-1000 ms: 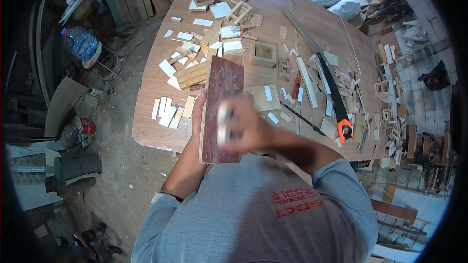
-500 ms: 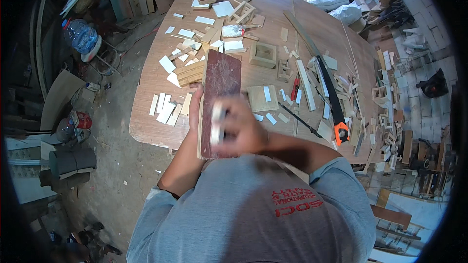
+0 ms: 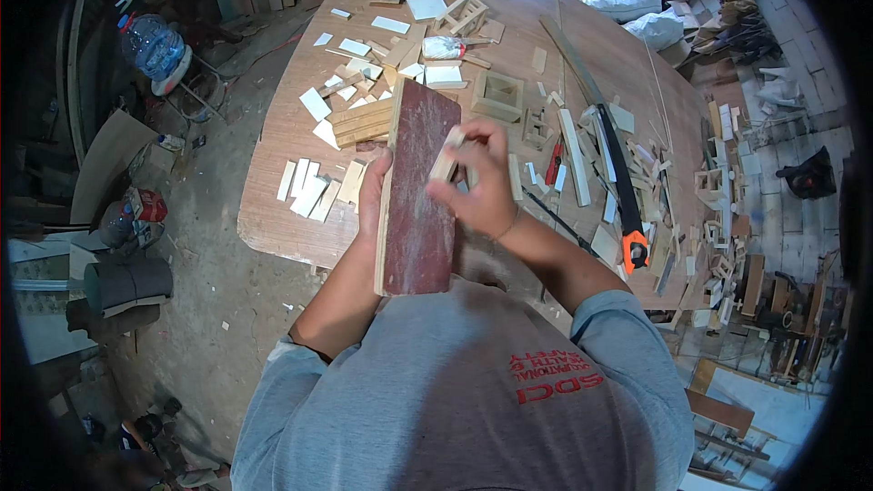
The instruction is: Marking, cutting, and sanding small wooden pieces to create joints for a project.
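Observation:
My left hand grips the left edge of a sanding board, a thick plywood block whose dark red face is streaked with pale dust. The board is held upright in front of my chest, above the near edge of the table. Between the thumb and fingers of my right hand is a small pale wood piece. It lies at the right side of the red face, seemingly against it. My right fingers are slightly blurred and cover part of the piece.
Offcuts and white-faced strips litter the wooden table. A square wooden frame, a white bottle and a red-handled tool lie beyond my hands. To the right is a handsaw with an orange handle.
My right hand has moved up and right along the red face with the small wood piece. The left hand still holds the board, now slightly further right in view.

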